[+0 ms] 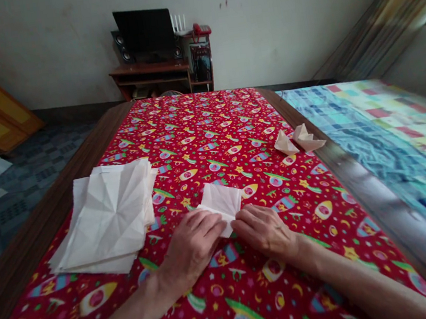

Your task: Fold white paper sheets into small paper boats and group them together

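A small folded sheet of white paper (222, 199) lies on the red patterned cloth in front of me, with creases fanning across its upper part. My left hand (200, 235) presses on its lower left edge, fingers curled together over the paper. On the lower right side, my right hand (264, 229) grips the edge with bent fingers. Both thumbs are hidden beneath the hands. To the left rests a stack of creased white paper sheets (109, 211). Two folded paper shapes (285, 144) with pointed tips stand at the right side of the cloth.
The red cloth (208, 128) covers a table with a dark wooden border (350, 177). A bed with a blue and checked cover (387, 156) adjoins on the right. Beyond the far end stand a desk (150, 69) with a monitor (146, 34), and a red telephone (200, 30).
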`<state>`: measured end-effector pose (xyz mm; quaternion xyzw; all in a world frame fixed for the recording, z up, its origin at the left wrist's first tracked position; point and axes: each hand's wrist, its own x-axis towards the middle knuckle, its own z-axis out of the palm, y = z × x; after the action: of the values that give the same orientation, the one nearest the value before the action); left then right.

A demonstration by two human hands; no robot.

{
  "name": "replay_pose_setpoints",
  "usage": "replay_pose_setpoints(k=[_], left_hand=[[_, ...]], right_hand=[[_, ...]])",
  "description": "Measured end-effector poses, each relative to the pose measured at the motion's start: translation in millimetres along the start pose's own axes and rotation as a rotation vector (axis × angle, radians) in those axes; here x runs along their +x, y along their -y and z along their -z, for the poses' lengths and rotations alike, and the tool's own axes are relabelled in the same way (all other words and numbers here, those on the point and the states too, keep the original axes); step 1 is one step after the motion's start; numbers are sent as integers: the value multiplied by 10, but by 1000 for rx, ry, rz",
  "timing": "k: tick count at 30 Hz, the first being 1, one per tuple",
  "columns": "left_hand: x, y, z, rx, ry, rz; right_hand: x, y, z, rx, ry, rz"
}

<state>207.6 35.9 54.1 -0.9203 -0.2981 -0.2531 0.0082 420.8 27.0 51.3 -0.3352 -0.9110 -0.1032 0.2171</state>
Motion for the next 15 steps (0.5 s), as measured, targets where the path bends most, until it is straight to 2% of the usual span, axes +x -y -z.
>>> replay_pose_setpoints(k=[3, 8, 11, 15], left_hand=[[-25, -20, -61, -21, 36, 24], [-52, -31, -54, -9, 14, -18], [-57, -26, -70, -55, 21, 2], [-54, -20, -94, -79, 27, 8]], right_hand=[[-96, -39, -14, 87, 75, -31], [-296, -110, 20, 171, 54, -200], [-334, -106, 35, 168, 48, -198], [-272, -62, 55, 177, 123, -200]])
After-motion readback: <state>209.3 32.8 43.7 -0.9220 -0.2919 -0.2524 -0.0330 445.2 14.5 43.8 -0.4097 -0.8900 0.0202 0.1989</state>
